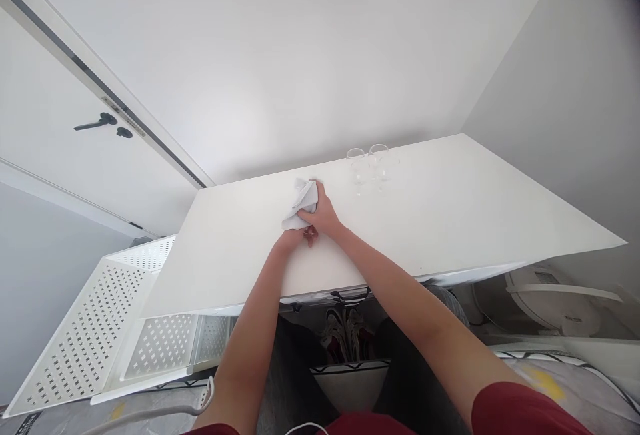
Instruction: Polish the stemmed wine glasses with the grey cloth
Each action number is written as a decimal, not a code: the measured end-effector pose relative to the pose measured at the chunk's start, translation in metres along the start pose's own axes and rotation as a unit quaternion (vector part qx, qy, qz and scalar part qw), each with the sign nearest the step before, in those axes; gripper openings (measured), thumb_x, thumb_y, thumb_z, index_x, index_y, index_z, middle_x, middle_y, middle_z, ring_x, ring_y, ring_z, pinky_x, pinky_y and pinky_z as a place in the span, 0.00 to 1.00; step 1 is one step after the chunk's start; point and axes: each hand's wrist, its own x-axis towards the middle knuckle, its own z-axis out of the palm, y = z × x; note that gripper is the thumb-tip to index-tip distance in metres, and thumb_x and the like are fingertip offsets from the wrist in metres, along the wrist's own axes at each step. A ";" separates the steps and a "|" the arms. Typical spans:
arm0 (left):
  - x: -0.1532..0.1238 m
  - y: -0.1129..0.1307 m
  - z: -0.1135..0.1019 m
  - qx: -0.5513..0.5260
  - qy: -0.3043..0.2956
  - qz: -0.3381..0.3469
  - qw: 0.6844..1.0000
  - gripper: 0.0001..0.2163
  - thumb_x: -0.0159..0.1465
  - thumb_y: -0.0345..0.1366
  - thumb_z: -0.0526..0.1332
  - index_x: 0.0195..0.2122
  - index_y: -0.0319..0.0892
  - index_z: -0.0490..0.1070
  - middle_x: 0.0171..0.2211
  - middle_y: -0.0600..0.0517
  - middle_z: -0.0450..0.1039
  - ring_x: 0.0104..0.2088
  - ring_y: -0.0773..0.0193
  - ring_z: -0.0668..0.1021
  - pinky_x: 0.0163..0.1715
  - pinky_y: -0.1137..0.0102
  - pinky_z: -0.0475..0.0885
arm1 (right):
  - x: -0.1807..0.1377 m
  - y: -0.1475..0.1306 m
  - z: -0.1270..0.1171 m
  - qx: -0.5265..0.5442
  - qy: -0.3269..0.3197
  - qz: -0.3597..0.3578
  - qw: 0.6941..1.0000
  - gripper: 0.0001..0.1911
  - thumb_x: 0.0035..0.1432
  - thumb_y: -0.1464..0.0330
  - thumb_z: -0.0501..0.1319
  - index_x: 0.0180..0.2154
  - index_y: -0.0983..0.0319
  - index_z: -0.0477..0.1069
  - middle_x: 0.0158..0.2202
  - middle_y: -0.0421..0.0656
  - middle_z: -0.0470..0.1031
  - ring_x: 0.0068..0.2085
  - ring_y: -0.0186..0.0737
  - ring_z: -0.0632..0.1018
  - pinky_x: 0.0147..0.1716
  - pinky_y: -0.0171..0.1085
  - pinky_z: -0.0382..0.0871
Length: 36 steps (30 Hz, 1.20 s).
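My right hand [324, 213] is closed around a white cloth [302, 203] over the middle of the white table [450, 215]. My left hand [295, 238] is just beneath it, fingers curled around something small that the cloth and right hand mostly hide; it may be a glass. Two clear stemmed glasses [370, 165] stand upright near the table's back edge, a short way to the right of my hands.
A white perforated rack [100, 315] stands to the left below the table edge. A white door with a dark handle [97, 123] is at the far left. A white round appliance [555, 301] sits low on the right. Walls close in behind and on the right.
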 end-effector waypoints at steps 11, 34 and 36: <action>0.001 -0.001 0.003 0.093 -0.024 -0.009 0.995 0.21 0.68 0.54 0.60 0.26 0.42 0.63 0.23 0.53 0.66 0.22 0.68 0.73 0.21 0.70 0.63 | 0.014 -0.007 -0.012 0.224 -0.014 0.052 0.973 0.20 0.52 0.59 0.66 0.46 0.60 0.75 0.46 0.46 0.79 0.45 0.47 0.76 0.41 0.41 0.70; 0.005 -0.011 0.008 0.140 0.026 0.082 0.986 0.12 0.69 0.46 0.59 0.33 0.43 0.66 0.24 0.54 0.67 0.26 0.64 0.72 0.30 0.65 0.67 | 0.005 -0.013 -0.017 0.077 0.054 -0.034 0.995 0.17 0.52 0.63 0.68 0.45 0.57 0.80 0.48 0.46 0.80 0.51 0.53 0.77 0.52 0.49 0.70; 0.005 -0.009 0.007 0.164 0.006 0.084 0.983 0.15 0.70 0.49 0.58 0.33 0.43 0.65 0.24 0.53 0.68 0.26 0.64 0.72 0.31 0.66 0.68 | 0.008 -0.015 -0.021 0.164 0.019 0.004 0.986 0.15 0.54 0.62 0.65 0.43 0.58 0.80 0.47 0.45 0.80 0.48 0.50 0.78 0.47 0.45 0.72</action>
